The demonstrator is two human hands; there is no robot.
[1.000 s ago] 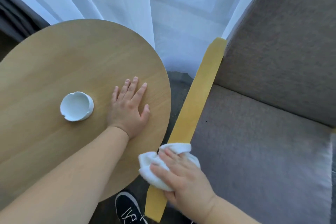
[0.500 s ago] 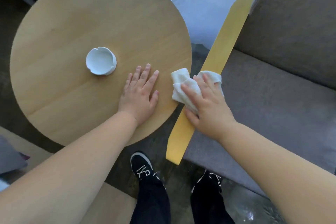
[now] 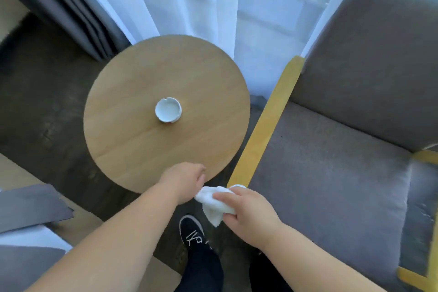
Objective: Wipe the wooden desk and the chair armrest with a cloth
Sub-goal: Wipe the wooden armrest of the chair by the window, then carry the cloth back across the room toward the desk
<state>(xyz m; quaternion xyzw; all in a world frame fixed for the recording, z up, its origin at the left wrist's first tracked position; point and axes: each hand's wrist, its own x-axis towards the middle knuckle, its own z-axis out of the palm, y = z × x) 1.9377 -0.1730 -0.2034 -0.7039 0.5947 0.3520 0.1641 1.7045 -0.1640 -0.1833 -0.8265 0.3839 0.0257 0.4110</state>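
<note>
Desk (image 3: 147, 149) edge: right grip (image 3: 246, 211) clutching cloth (image 3: 213, 204).

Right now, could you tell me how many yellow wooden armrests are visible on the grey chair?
2: the near armrest runs beside the round desk; the far armrest shows only in pieces at the right edge, mostly out of frame.

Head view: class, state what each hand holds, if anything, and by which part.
The right hand holds the bunched white cloth, its grip on the cloth's right side. The left hand holds nothing.
</note>
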